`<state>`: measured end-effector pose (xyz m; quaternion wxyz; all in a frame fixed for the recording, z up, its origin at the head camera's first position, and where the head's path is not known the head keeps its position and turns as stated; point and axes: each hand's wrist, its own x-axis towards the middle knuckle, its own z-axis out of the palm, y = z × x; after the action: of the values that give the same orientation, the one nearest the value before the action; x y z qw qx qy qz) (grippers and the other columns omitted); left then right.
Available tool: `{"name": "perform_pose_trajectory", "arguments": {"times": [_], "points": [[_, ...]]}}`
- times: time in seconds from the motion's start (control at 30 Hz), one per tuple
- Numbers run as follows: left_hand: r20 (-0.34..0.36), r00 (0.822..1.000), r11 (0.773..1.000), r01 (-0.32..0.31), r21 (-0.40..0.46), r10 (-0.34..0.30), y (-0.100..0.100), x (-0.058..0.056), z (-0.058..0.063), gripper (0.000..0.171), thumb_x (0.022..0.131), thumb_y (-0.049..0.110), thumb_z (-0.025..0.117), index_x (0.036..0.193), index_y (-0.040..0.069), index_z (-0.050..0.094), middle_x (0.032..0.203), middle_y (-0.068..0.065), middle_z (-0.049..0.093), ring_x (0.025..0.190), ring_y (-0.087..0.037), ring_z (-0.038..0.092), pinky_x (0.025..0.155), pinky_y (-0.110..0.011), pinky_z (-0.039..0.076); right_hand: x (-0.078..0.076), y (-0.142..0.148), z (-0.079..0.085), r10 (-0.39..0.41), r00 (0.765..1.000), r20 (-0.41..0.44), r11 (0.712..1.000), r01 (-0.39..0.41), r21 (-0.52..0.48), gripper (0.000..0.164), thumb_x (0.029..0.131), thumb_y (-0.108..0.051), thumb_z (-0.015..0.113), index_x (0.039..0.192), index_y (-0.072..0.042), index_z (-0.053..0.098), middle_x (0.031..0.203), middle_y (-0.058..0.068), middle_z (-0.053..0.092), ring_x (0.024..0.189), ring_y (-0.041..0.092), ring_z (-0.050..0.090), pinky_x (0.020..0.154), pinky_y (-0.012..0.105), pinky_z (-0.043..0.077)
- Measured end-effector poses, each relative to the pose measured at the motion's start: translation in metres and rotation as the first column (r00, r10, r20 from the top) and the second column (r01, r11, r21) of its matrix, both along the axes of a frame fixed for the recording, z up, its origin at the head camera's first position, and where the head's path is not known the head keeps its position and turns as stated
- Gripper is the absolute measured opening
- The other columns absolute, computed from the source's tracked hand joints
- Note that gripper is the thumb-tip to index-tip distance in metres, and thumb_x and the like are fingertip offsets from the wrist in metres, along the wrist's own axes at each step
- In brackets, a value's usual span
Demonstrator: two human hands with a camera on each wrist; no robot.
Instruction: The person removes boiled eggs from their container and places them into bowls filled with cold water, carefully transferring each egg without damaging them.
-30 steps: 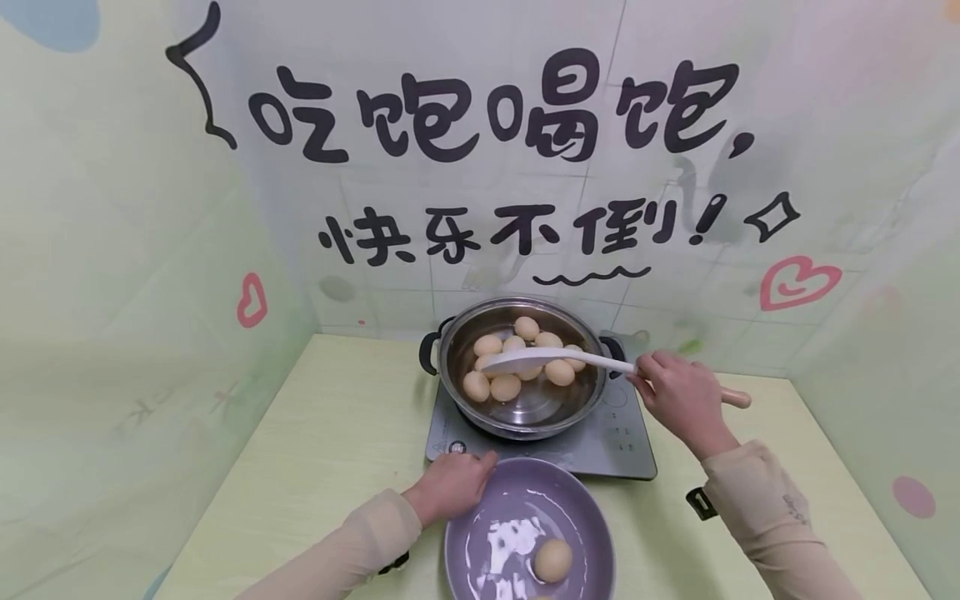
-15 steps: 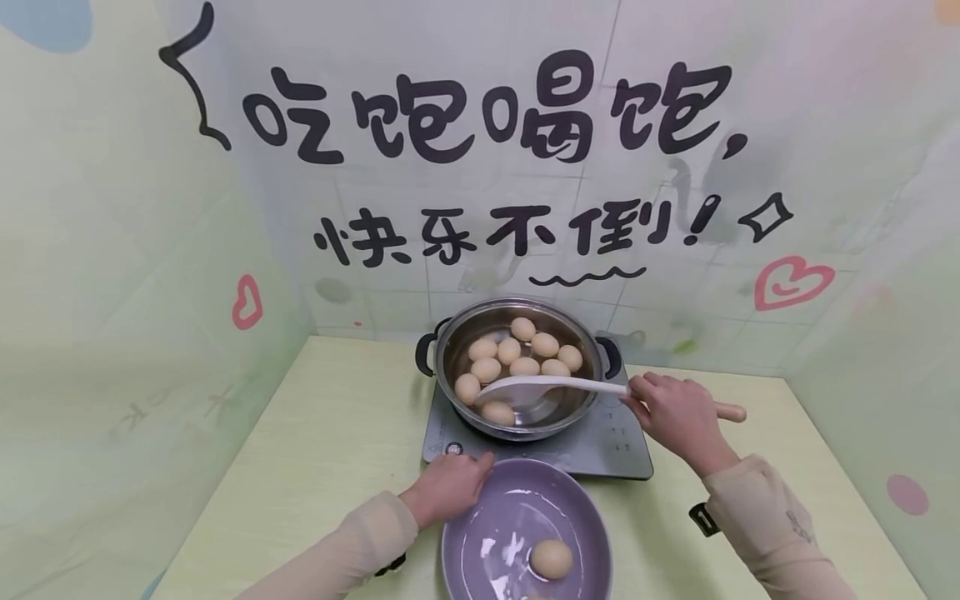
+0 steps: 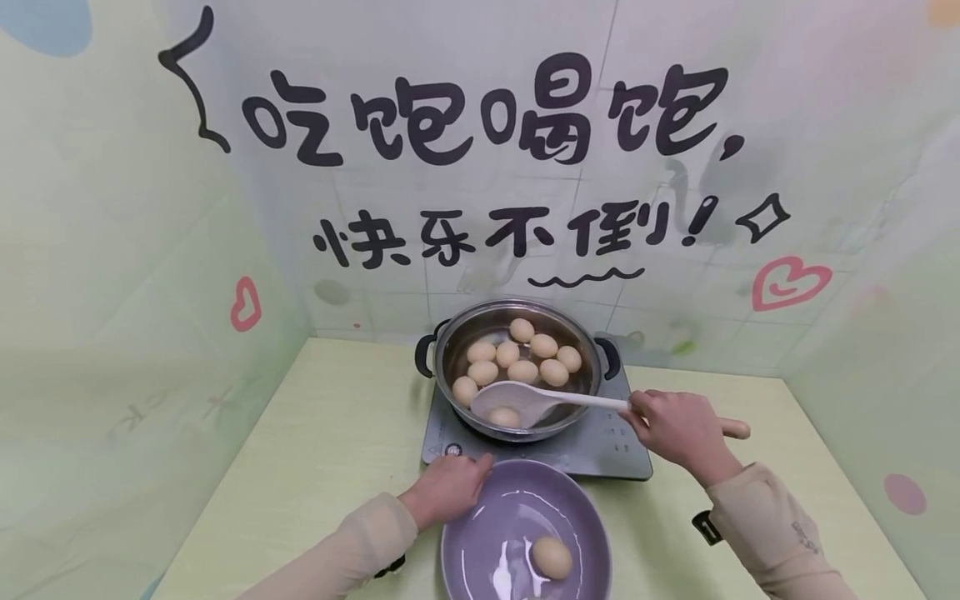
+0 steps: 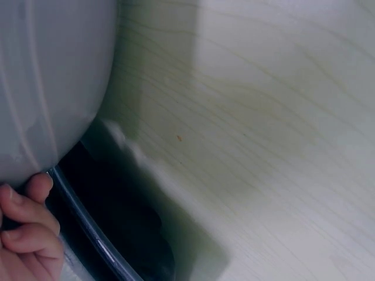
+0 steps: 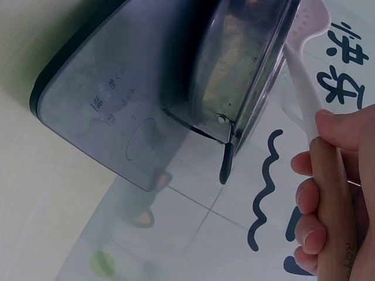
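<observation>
My right hand (image 3: 678, 429) grips the wooden handle of a white slotted spoon (image 3: 525, 400); fingers wrap the handle (image 5: 334, 199) in the right wrist view. The spoon's head is low in a steel pot (image 3: 441, 346), and one egg (image 3: 504, 417) lies within its outline. Several other brown eggs (image 3: 522, 372) sit in water in the pot, behind and left of the spoon. With curled fingers, my left hand (image 3: 450, 490) holds the edge of a purple bowl (image 3: 476, 533). An egg (image 3: 552, 557) lies in that bowl; a second shows partly at the frame's bottom edge.
Under the pot is a flat grey induction cooker (image 3: 615, 454). The pot has black side handles (image 3: 611, 358). A pale wood-grain table (image 3: 322, 433) carries everything, with a printed wall sheet (image 3: 375, 308) close behind the pot and sheets on both sides.
The spoon has moved towards the pot's near side, and its head has turned so an egg now lies in its outline. Eggs in the pot have shifted. My left hand stays on the bowl.
</observation>
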<state>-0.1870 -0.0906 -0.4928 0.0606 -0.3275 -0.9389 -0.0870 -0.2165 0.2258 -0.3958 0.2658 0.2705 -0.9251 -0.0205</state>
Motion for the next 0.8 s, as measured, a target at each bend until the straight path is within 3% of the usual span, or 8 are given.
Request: {"name": "perform_pose_trajectory", "arguments": {"times": [0.3,0.57,0.8], "points": [[0.029,1.0,1.0,-0.009,-0.004,0.009,0.001,0.0,0.002,0.011,0.093,0.018,0.044,0.087,0.012,0.05,0.058,0.0,0.055,0.053,-0.02,0.057,0.045,-0.028,0.04,0.0,-0.002,0.008,-0.081,0.98,0.181,0.997,0.077,0.026,0.031,0.079,-0.031,0.064,0.058,-0.02,0.044,0.046,-0.009,0.033,0.039,0.011,0.032,0.036,0.031,0.025],[0.018,1.0,1.0,-0.009,-0.008,0.009,0.001,0.001,0.0,0.01,0.093,0.018,0.045,0.086,0.012,0.05,0.059,-0.001,0.056,0.053,-0.02,0.057,0.045,-0.029,0.04,-0.001,-0.002,0.015,-0.16,0.929,0.333,0.987,0.139,0.086,0.033,0.083,-0.033,0.061,0.058,-0.021,0.043,0.047,-0.007,0.035,0.042,0.011,0.034,0.04,0.03,0.028],[0.029,1.0,1.0,-0.011,-0.01,0.011,0.001,-0.001,-0.001,0.011,0.093,0.019,0.044,0.087,0.012,0.05,0.058,0.0,0.055,0.054,-0.019,0.057,0.044,-0.028,0.039,-0.003,-0.004,0.02,-0.166,0.899,0.406,0.984,0.127,0.121,0.035,0.086,-0.032,0.056,0.057,-0.019,0.041,0.048,-0.005,0.036,0.042,0.012,0.036,0.041,0.03,0.028]]}}
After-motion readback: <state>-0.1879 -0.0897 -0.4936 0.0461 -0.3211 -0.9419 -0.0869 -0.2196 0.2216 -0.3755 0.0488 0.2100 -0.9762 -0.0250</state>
